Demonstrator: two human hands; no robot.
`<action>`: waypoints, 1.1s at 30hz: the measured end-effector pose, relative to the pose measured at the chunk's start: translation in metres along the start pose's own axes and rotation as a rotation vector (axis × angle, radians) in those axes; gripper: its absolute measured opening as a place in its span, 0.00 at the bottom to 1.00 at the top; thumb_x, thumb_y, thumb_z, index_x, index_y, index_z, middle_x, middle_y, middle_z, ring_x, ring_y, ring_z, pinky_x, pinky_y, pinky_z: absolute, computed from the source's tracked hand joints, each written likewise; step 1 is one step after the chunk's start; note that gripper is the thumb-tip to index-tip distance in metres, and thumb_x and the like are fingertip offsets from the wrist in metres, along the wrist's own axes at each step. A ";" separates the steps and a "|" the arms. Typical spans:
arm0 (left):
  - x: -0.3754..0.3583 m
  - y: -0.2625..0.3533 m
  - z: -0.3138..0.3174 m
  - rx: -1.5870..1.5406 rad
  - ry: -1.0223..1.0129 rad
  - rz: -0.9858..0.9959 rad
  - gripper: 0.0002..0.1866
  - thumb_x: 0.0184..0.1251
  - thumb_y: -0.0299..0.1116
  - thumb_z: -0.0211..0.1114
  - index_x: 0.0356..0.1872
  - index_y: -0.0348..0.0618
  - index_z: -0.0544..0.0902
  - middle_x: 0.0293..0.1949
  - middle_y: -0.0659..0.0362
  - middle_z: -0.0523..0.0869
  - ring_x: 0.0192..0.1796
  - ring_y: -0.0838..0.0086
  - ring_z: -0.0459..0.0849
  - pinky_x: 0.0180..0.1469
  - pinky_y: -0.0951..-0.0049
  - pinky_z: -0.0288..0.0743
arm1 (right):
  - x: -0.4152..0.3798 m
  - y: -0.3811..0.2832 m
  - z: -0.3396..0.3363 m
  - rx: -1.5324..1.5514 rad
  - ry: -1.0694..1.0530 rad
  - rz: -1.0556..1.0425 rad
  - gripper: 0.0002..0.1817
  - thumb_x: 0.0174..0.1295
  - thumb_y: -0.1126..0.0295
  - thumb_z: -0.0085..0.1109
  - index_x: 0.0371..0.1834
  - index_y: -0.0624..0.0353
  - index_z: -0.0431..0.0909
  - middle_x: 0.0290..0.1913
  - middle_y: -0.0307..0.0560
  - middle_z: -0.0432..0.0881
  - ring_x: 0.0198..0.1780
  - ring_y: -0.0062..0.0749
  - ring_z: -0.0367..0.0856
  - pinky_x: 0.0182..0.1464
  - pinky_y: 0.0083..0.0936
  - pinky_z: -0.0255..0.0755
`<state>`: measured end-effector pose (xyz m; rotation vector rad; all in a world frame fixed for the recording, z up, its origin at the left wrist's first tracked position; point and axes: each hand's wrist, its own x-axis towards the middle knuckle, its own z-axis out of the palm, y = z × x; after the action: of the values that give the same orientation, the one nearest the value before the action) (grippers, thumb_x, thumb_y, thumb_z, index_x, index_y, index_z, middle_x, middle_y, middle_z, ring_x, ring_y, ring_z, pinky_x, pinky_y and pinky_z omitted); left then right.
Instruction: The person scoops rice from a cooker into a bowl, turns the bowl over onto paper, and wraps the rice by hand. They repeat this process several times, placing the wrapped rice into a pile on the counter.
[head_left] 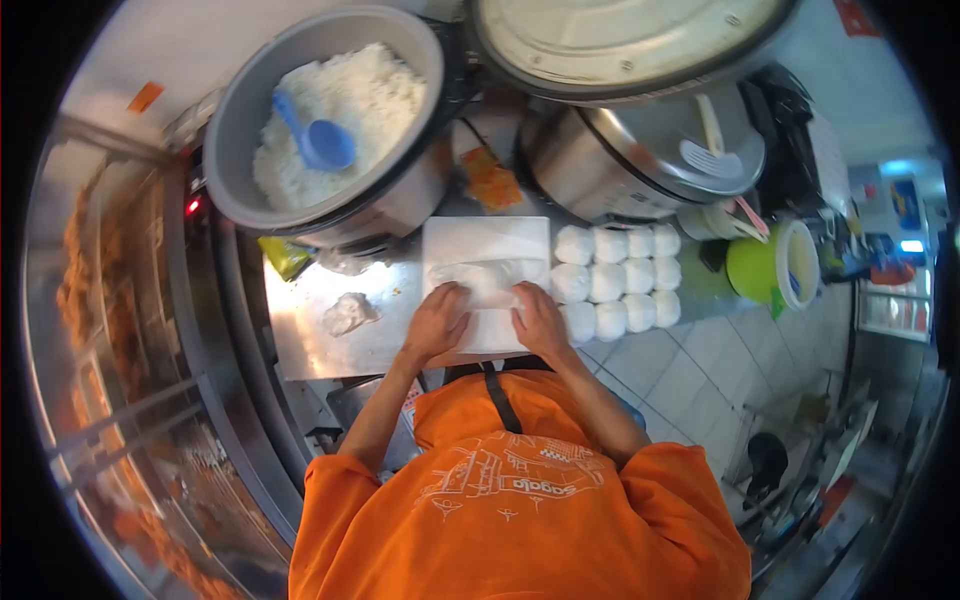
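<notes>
My left hand and my right hand both press on a mound of white rice under white wrapping paper on the steel counter. The fingers of both hands curl over the mound's near edge. To the right lie several wrapped white rice balls in rows. A big rice cooker pot full of cooked rice stands at the back left with a blue scoop stuck in the rice.
A small lump of rice lies on the counter left of my hands. A second, shiny cooker with an open lid stands at the back right. A green-lidded bucket sits further right. Fried food fills a display at the left.
</notes>
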<state>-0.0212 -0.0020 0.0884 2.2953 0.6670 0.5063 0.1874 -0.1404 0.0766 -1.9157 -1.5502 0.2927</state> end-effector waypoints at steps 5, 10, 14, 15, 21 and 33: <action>0.008 -0.017 0.009 0.022 -0.021 0.000 0.20 0.61 0.26 0.70 0.55 0.44 0.81 0.54 0.51 0.87 0.58 0.53 0.85 0.62 0.55 0.78 | -0.008 0.001 0.001 -0.087 -0.002 0.031 0.22 0.61 0.76 0.64 0.60 0.58 0.77 0.57 0.53 0.82 0.61 0.50 0.79 0.65 0.43 0.74; 0.028 -0.025 -0.013 0.208 -0.087 -0.096 0.07 0.62 0.33 0.72 0.40 0.50 0.91 0.33 0.58 0.91 0.48 0.61 0.87 0.51 0.57 0.75 | 0.002 0.015 0.005 -0.063 -0.077 0.027 0.13 0.60 0.80 0.60 0.46 0.58 0.88 0.45 0.47 0.87 0.55 0.47 0.82 0.60 0.38 0.76; 0.045 -0.034 -0.009 0.206 -0.218 -0.328 0.07 0.60 0.39 0.76 0.36 0.51 0.93 0.33 0.55 0.92 0.40 0.58 0.89 0.50 0.55 0.77 | 0.021 0.021 -0.003 -0.018 -0.221 0.167 0.12 0.61 0.82 0.59 0.44 0.57 0.87 0.43 0.51 0.87 0.49 0.50 0.84 0.54 0.41 0.78; 0.051 -0.032 -0.007 0.243 -0.248 -0.424 0.08 0.58 0.38 0.78 0.36 0.50 0.93 0.33 0.55 0.93 0.37 0.57 0.90 0.48 0.55 0.79 | 0.027 0.021 -0.002 -0.016 -0.265 0.270 0.11 0.63 0.81 0.59 0.44 0.57 0.86 0.43 0.52 0.87 0.47 0.51 0.84 0.53 0.43 0.79; 0.076 -0.013 -0.001 0.528 -0.096 -0.339 0.28 0.40 0.36 0.86 0.46 0.47 0.85 0.54 0.56 0.78 0.61 0.57 0.78 0.61 0.55 0.70 | 0.081 0.009 -0.001 -0.231 -0.226 0.327 0.17 0.51 0.74 0.77 0.44 0.55 0.83 0.47 0.49 0.84 0.48 0.54 0.84 0.53 0.44 0.79; 0.024 -0.051 0.011 0.464 0.094 0.264 0.07 0.61 0.36 0.70 0.38 0.50 0.84 0.40 0.61 0.84 0.53 0.65 0.83 0.63 0.52 0.70 | 0.031 0.024 0.022 -0.155 -0.036 0.128 0.09 0.57 0.72 0.71 0.32 0.57 0.77 0.38 0.46 0.81 0.44 0.47 0.83 0.44 0.42 0.79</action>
<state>-0.0122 0.0387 0.0491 2.8348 0.5734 0.6375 0.2033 -0.1059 0.0520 -2.1454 -1.5146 0.2694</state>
